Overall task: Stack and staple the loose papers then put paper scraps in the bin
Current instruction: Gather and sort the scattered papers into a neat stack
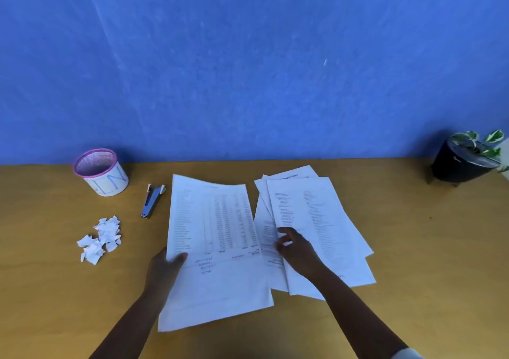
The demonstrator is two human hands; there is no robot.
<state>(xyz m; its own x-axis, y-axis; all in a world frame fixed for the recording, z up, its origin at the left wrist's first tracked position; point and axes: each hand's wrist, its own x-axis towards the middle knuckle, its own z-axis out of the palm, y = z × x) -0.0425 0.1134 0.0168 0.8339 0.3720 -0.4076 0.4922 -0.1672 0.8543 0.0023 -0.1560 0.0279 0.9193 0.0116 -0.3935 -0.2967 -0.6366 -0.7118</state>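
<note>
A printed sheet lies in the middle of the wooden desk, and my left hand pinches its left edge, thumb on top. To its right, several loose sheets lie fanned and overlapping. My right hand rests on that fanned pile near its left edge, fingers curled on the paper. A grey stapler lies left of the middle sheet. Small white paper scraps are heaped further left. Behind them stands a white bin with a pink rim, upright and open.
A black pot with a green-and-white plant stands at the desk's far right corner. A blue wall runs along the back edge of the desk.
</note>
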